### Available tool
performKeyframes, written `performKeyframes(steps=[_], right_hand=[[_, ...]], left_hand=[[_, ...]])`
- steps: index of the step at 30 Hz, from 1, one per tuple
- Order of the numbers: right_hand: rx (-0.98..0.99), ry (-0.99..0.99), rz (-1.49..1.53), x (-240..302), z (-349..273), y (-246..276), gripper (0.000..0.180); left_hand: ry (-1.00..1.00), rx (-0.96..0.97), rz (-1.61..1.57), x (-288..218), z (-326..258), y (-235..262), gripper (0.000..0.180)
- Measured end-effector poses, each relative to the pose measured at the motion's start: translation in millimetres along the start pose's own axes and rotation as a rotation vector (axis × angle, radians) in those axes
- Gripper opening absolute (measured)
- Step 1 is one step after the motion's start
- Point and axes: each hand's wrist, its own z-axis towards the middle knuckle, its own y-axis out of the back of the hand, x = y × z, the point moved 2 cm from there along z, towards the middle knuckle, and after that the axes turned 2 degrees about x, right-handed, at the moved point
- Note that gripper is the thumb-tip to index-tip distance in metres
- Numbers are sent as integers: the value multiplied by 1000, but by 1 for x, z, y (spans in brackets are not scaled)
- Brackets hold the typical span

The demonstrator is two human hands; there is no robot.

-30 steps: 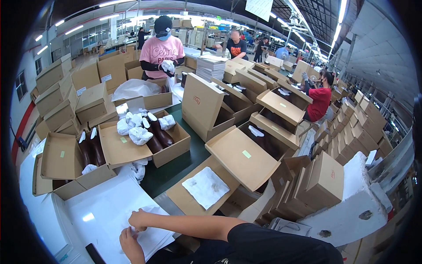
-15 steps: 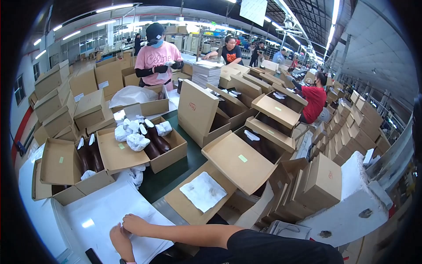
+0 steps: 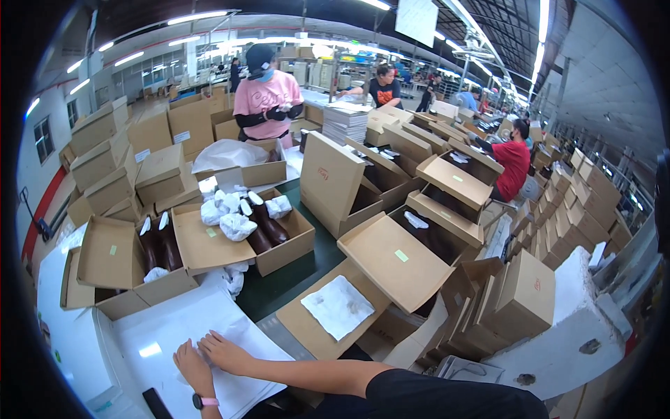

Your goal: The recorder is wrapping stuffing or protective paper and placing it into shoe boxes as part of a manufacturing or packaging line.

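Note:
My left hand and my right hand are close together over white paper sheets at the lower left. The left hand's fingers point away from me, fairly straight. Those of the right reach leftward, with the tips apart. Both hands seem to rest on the top sheet; whatever lies under the palms is hidden. Just beyond the paper, an open box holds dark brown boots and white paper wads. To its left, another open box contains a second pair of boots.
A flat cardboard piece with a white sheet lies to the right, under a tilted box lid. The green belt runs away between boxes. A person in pink stands across. A black object lies by the paper.
My hands have moved slightly apart, with the fingers straighter than before. The view has shifted a little, so the scene sits further right. The person in pink still handles something white.

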Motion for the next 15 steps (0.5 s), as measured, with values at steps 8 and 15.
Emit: performKeyframes(steps=[8,15], right_hand=[[504,-186,101,-82,12,-21,51],[539,-420,697,-20,-41,51,73]], left_hand=[[399,139,-1058,-109,-64,25,44],[892,199,-1349,-119,-97,41,58]])
